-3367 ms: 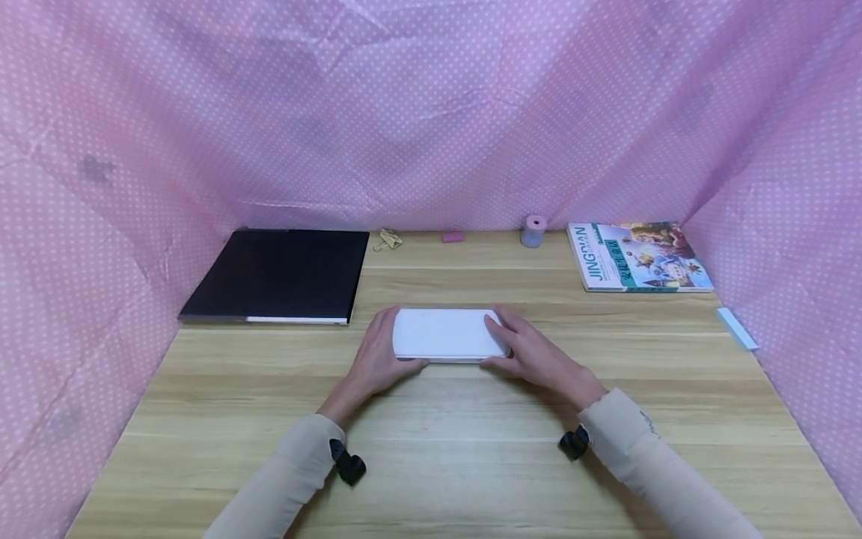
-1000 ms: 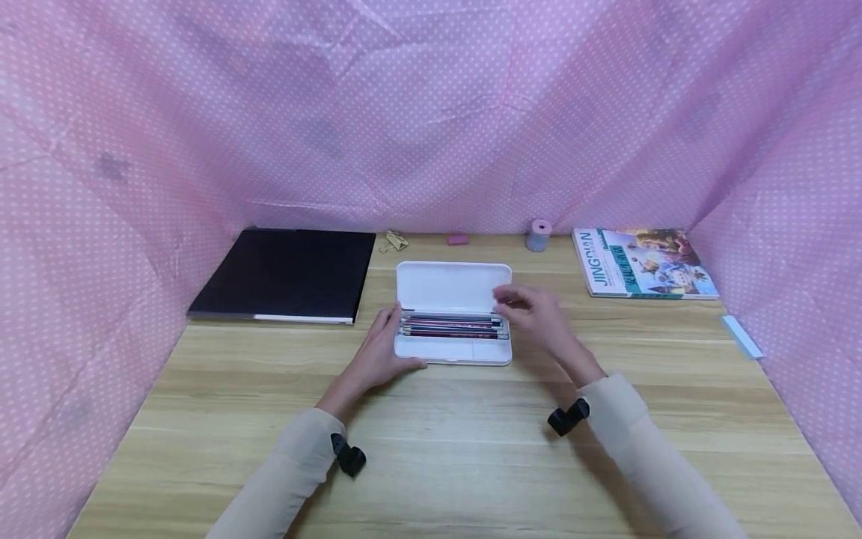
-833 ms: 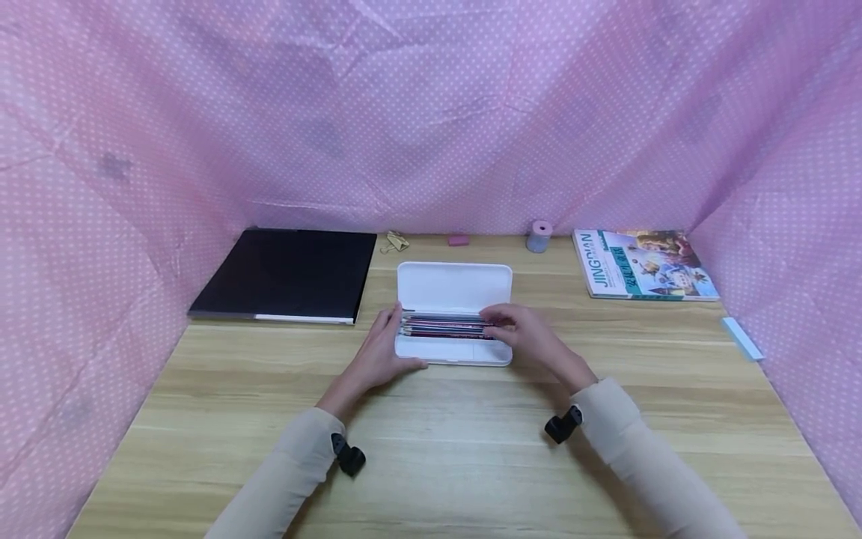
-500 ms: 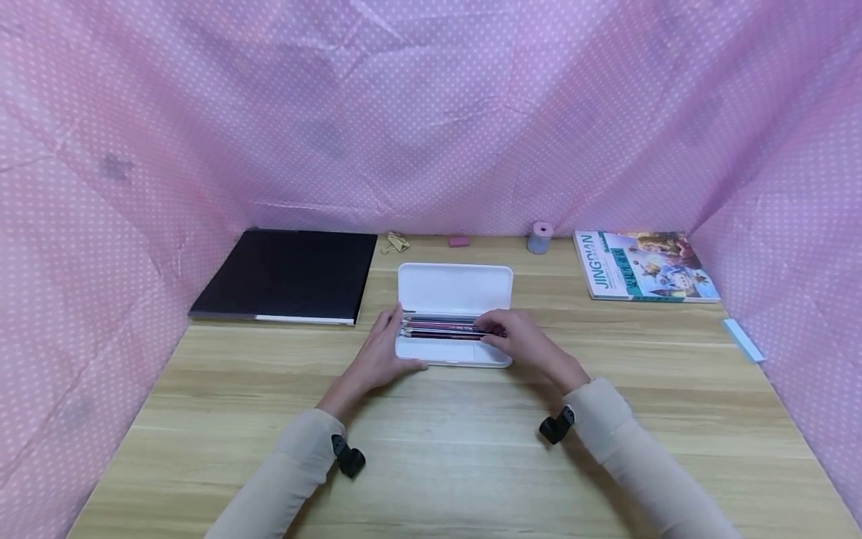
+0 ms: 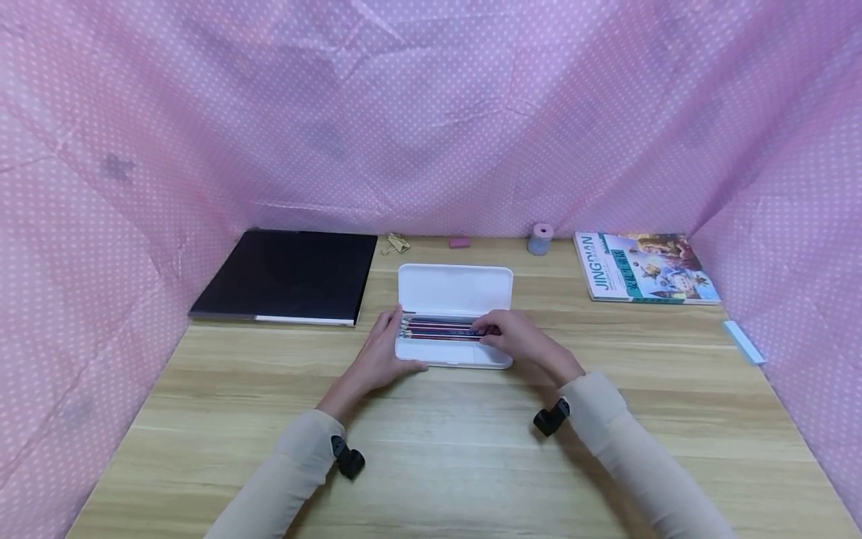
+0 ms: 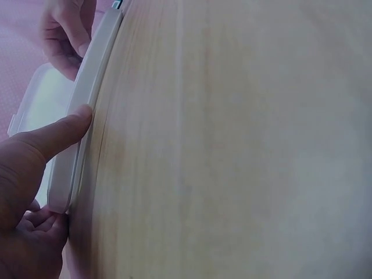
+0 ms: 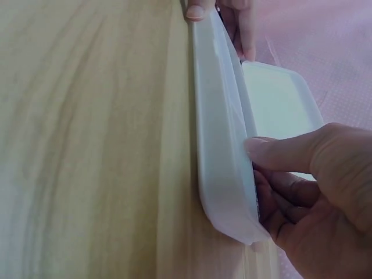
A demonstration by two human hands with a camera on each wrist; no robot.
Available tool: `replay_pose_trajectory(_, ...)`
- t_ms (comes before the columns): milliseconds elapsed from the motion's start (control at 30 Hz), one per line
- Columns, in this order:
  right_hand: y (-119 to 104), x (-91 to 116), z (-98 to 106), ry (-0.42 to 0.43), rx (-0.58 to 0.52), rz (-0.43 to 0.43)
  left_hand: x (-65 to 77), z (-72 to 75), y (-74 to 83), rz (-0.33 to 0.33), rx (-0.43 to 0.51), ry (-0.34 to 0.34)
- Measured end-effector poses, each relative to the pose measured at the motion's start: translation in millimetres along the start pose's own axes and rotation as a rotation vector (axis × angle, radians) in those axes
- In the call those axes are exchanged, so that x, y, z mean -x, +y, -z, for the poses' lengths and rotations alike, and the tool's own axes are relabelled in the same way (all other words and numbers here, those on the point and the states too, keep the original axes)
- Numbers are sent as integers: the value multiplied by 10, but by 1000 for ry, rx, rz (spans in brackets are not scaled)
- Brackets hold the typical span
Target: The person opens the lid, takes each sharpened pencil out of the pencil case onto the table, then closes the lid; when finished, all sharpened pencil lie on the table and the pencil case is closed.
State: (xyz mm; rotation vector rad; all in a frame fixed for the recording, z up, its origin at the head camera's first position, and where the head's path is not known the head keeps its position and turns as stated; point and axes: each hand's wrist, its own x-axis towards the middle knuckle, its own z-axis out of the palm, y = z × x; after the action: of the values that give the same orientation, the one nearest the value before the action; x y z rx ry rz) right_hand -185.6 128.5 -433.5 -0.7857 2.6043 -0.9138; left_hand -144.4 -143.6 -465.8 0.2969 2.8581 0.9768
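Note:
A white pencil case (image 5: 434,351) lies on the wooden table with its lid (image 5: 454,289) tipped back. Several dark blue and red pencils (image 5: 438,329) lie side by side in it, sharpened tips to the left. My left hand (image 5: 378,358) grips the case's left end, the thumb along the front wall, as the left wrist view also shows. Over the right part of the pencils, my right hand (image 5: 520,338) has its thumb and curled fingers down in the case, pinching at the pencils. Their right ends are hidden by that hand, and how many it holds cannot be seen.
A black folder (image 5: 286,275) lies at the back left. Along the back are a gold binder clip (image 5: 397,243), a pink eraser (image 5: 459,242) and a small pink-and-blue cylinder (image 5: 540,239). A magazine (image 5: 646,267) and a light-blue strip (image 5: 744,342) lie right, by the pink dotted cloth (image 5: 431,120).
The pencil case was shut between both hands; its lid now stands back. My right hand has left the lid and moved down and left onto the pencils. The left hand stayed put.

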Motion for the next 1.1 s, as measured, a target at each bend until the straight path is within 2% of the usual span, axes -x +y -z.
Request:
replay_pose_trajectory(133, 3, -3, -7, 2, -11, 5, 3, 9, 8, 5, 1, -4)
replay_pose_trajectory(267, 19, 11, -20, 25, -25, 45, 4, 15, 9, 4, 0, -3)
replay_pose_trajectory(400, 37, 31, -22, 54, -79, 69, 4, 12, 2, -8, 2, 7)
replay_pose_trajectory(533, 32, 101, 55, 69, -175, 58, 3, -1, -11, -13, -7, 11)
replay_pose_trajectory(633, 70, 199, 167, 95, -205, 54, 1, -9, -19, -9, -10, 11)
replay_pose_trajectory(833, 317, 460, 451, 200, -168, 54, 2, -6, -7, -1, 0, 3)
replay_pose_trajectory(1100, 807, 864, 755, 289, -60, -47, 2, -4, -2, 6, 1, 1)
